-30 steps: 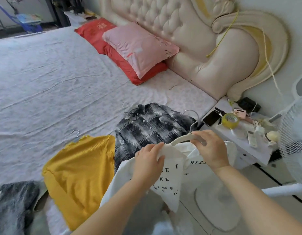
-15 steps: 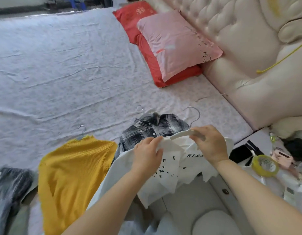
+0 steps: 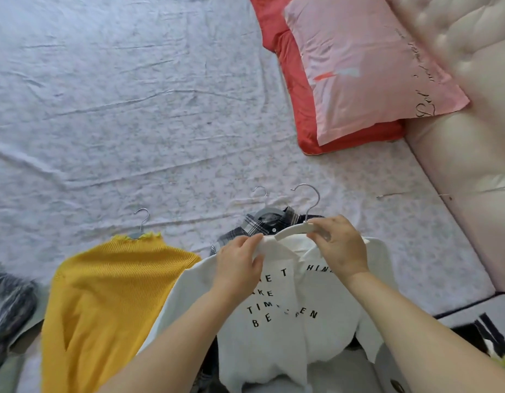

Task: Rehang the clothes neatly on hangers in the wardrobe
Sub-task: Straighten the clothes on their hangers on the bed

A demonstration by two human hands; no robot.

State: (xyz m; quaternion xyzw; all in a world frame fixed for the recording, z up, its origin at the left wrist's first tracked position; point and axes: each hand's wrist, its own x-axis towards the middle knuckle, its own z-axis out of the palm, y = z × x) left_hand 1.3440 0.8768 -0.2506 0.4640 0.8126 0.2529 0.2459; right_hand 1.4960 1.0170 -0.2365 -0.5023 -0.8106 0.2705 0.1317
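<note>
white shirt point(image 3: 288, 304): black lettering, front up, our left hand point(image 3: 240, 265) pinches its collar | white hanger point(image 3: 295, 231): metal hook, one end under that collar, our right hand point(image 3: 340, 245) pinches it | yellow knit top point(image 3: 104, 293): we see it flat on the bed point(image 3: 132, 109), hanger inside | plaid shirt point(image 3: 255, 229): grey hanger, partly under the white shirt

A white shirt point(image 3: 291, 302) is lettered in black; at nine o'clock a mustard-yellow ribbed top point(image 3: 104, 302) is seen, at twelve a black-and-white plaid shirt point(image 3: 262, 225).
</note>
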